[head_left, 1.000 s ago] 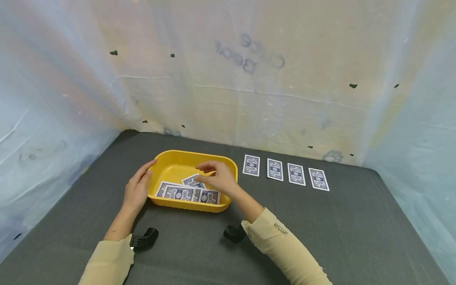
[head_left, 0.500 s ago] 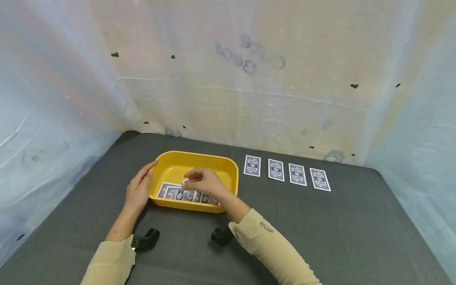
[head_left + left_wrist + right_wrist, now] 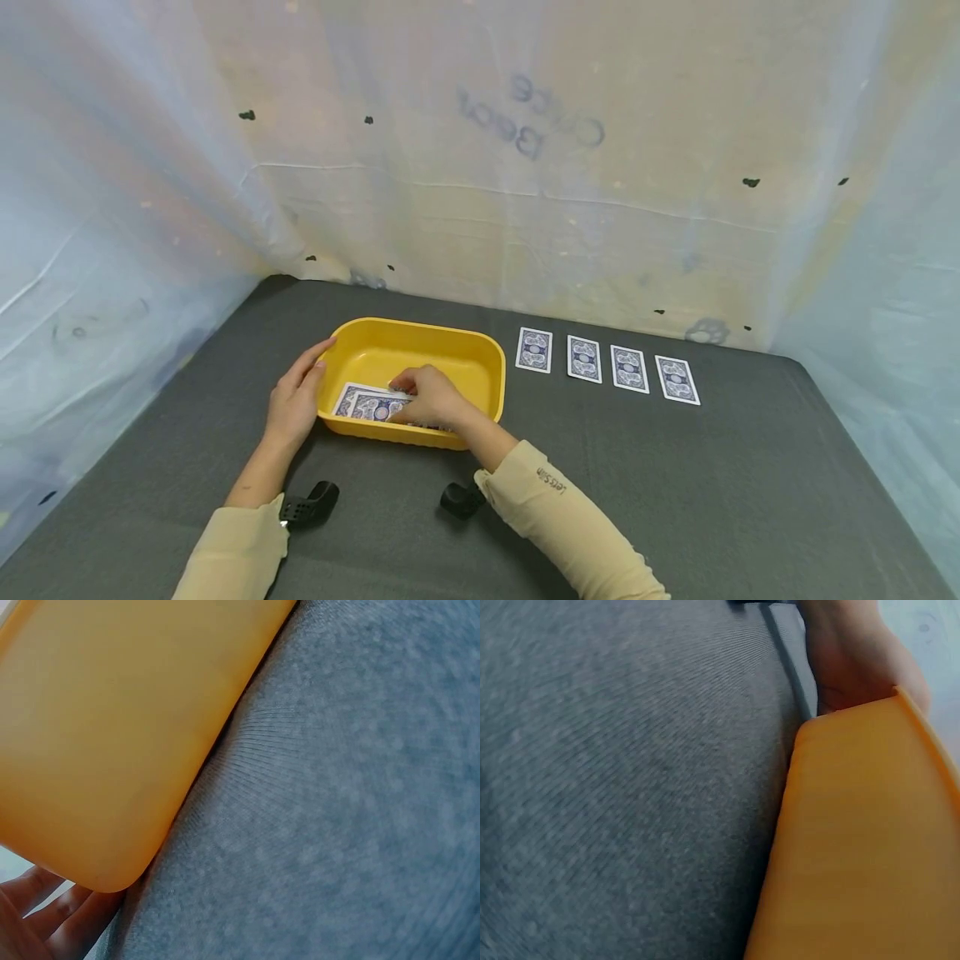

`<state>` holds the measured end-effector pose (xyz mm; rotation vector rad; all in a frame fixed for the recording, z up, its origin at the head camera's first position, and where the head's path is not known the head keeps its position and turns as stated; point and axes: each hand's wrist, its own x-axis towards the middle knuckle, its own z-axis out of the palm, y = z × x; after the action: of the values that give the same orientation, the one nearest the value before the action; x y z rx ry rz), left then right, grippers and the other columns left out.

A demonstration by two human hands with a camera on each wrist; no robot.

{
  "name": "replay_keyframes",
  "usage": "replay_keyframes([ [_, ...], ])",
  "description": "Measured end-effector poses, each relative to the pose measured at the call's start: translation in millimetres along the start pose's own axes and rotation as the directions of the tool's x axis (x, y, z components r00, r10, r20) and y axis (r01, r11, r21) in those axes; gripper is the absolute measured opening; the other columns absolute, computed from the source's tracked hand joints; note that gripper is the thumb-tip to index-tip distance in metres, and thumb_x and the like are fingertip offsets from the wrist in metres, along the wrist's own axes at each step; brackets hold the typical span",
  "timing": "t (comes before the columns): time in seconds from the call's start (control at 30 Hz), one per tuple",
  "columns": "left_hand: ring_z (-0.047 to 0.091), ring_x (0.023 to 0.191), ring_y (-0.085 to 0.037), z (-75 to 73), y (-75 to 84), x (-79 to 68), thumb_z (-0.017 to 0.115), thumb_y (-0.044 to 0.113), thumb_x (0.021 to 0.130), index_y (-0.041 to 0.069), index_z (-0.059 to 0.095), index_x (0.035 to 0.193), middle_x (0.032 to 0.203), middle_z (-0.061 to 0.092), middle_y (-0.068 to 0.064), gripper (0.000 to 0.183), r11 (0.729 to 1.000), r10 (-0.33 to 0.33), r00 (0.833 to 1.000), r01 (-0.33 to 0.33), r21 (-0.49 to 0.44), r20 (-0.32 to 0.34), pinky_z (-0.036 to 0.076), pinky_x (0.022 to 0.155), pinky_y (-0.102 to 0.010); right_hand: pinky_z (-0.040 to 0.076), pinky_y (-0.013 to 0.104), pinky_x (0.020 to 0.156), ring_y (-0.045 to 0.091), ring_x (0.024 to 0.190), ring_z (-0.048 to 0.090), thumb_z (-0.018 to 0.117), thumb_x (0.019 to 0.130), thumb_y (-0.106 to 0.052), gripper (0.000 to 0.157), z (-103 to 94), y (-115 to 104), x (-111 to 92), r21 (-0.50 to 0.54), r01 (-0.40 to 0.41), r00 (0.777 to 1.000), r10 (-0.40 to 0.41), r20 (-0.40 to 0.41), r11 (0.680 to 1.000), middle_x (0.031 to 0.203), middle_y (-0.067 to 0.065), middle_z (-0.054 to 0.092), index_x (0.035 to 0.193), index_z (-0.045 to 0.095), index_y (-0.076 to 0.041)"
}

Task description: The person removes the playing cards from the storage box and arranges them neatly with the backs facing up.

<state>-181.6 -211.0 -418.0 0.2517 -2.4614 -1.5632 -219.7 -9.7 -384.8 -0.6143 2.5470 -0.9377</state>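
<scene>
at the left end of the tray (image 3: pixel 416 337): left hand (image 3: pixel 295 398), fingers fairly straight against the outer wall, thumb spread from them at the rim, probably to keep the tray from sliding.
inside the tray: playing cards (image 3: pixel 378 407), backs up, overlapping along the near wall; how many lie under the right hand (image 3: pixel 437 400) is hidden.
over the tray's cards: right hand, thumb set apart from the fingers, perhaps to span a card; whether they pinch one, i cannot tell.
right of the tray: four cards (image 3: pixel 584 359), backs up, in a row with gaps, likely to keep each separate.
beneath the tray: dark grey tabletop (image 3: pixel 675 483).
</scene>
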Motion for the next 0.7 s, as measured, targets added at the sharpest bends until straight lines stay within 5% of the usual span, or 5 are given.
replay_keyframes([
  [0.17,0.032,0.140,-0.031,0.2,0.4,-0.2,0.033,0.030,0.105,0.022,0.042,0.146,0.153,0.036,-0.008,0.043,1.000,0.004,1.000,-0.004,0.005,-0.001,0.027,0.111,-0.052,0.039,0.021,0.079,0.011,0.088,0.048,0.077,0.076,-0.010,0.042,3.0,1.4,0.7,-0.100,0.044,0.999,-0.045,-0.009,0.994,0.104,0.003,0.061,0.117,0.067,-0.010],
  [0.6,0.032,0.140,-0.032,-0.4,-1.6,-1.7,0.032,0.032,0.105,0.021,0.042,0.146,0.153,0.036,-0.010,0.043,1.000,0.022,1.000,-0.022,0.015,0.000,0.027,0.111,-0.053,0.042,0.024,0.082,0.013,0.089,0.051,0.077,0.077,-0.009,0.037,2.8,1.1,-3.4,-0.077,-0.020,1.000,0.019,-0.016,0.997,0.103,0.004,0.061,0.112,0.066,-0.010],
  [0.7,0.031,0.140,-0.032,-0.3,-1.1,-2.0,0.032,0.032,0.105,0.021,0.042,0.146,0.153,0.036,-0.009,0.043,1.000,0.023,1.000,-0.023,0.015,0.002,0.026,0.111,-0.053,0.042,0.023,0.073,0.013,0.082,0.050,0.080,0.074,-0.012,0.035,1.3,1.9,-4.3,-0.028,-0.050,0.998,0.049,-0.041,0.998,0.095,0.002,0.059,0.107,0.067,-0.010],
])
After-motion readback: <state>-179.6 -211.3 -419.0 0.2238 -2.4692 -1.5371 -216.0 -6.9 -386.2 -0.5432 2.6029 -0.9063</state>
